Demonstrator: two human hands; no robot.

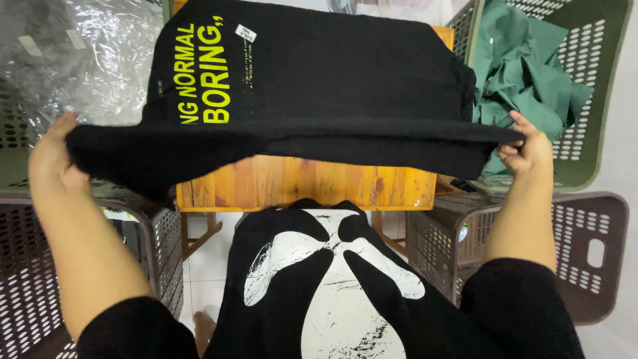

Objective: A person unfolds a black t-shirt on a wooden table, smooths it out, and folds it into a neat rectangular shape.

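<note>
A black T-shirt point(319, 73) with yellow lettering lies spread over a small wooden table point(299, 183). Its near edge is lifted off the table and stretched between my hands. My left hand point(50, 153) grips the left end of that edge. My right hand point(528, 146) pinches the right end. The lifted fold hangs above the table's front part. The far half of the shirt rests flat on the tabletop.
A green basket point(591, 73) at the right holds green garments point(525, 80). Brown perforated baskets stand at lower right point(585, 259) and lower left point(26, 286). Clear plastic bags point(86, 53) fill a basket at upper left. I wear a black shirt with a white print point(332, 286).
</note>
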